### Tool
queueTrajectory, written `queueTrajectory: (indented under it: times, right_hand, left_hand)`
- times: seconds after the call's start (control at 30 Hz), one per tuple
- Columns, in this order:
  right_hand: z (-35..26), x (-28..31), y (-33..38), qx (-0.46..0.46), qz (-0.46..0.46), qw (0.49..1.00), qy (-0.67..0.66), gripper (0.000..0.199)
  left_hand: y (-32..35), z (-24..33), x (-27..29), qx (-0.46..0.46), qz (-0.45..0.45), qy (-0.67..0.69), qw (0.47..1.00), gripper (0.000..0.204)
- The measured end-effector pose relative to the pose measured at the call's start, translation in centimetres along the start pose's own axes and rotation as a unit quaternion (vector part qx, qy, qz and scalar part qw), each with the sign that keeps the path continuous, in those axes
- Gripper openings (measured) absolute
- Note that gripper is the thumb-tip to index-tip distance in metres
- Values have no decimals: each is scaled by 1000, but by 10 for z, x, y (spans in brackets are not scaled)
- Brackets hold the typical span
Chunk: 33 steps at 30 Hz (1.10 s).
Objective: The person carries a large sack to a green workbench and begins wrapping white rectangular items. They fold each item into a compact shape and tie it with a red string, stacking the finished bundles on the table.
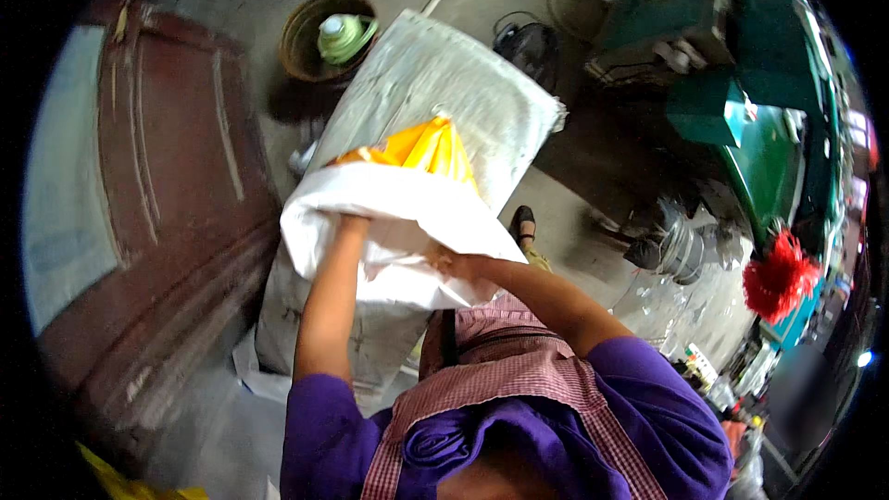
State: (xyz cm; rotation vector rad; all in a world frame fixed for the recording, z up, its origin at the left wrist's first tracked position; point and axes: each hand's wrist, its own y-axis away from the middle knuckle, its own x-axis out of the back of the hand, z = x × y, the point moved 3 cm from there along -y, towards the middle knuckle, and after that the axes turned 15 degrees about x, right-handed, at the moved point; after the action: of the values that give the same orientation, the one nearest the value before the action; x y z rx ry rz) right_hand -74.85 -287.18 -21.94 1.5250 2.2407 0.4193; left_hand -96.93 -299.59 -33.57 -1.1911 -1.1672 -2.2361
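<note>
A large white sack with a yellow printed outer side lies in front of me, its mouth wide and the rim turned outward. Both my arms reach into it. My left hand goes in past the rim, so its fingers are hidden inside. On the other side of the opening, my right hand is against the sack's white inner wall; its fingers are blurred and partly covered. The sack rests on a long, pale, dusty covered surface. What the sack holds cannot be seen.
A brown door-like panel stands at left. Beyond the pale surface is a round bin with a light-green coiled thing in it. Green machinery lines the right, with a red fluffy bundle and a grey wrapped bundle.
</note>
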Motion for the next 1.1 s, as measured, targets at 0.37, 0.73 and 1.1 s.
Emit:
queueTrajectory:
  times: [0.37,0.73,1.1]
  right_hand:
    - [-156,10,-31,236,155,952,117,56]
    - [-92,13,-103,105,131,951,260,54]
    - [-186,96,228,351,143,922,-73,48]
  left_hand:
    - [107,79,28,-32,-44,-69,996,78]
    - [91,30,8,-94,-81,-113,986,88]
    - [136,117,146,-34,-197,-60,978,39]
